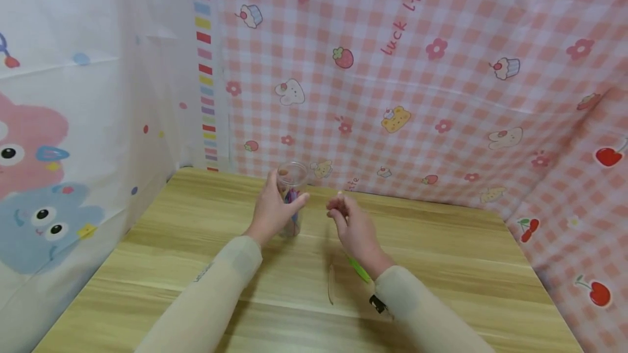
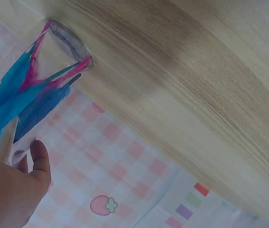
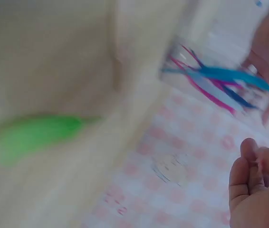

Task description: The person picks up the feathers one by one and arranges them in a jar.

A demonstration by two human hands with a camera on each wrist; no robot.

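A clear plastic jar (image 1: 293, 174) stands upright near the table's back edge, with pink, teal and blue feathers (image 2: 18, 95) inside. My left hand (image 1: 275, 208) holds it from the left, thumb at the near side. To the right of the jar, my right hand (image 1: 355, 227) is raised over the table, thumb and fingertips pinched together. A small pale wisp (image 3: 260, 164) shows between those fingertips, mostly hidden by them. Under the right wrist lies a green feather (image 1: 360, 270), and left of that a thin tan feather (image 1: 331, 285).
The wood-grain table (image 1: 275, 309) ends at a pink checked cloth (image 1: 314, 119) hanging close behind the jar. A white printed cloth (image 1: 98, 108) hangs on the left. A small black object (image 1: 377, 304) shows at the right sleeve's cuff.
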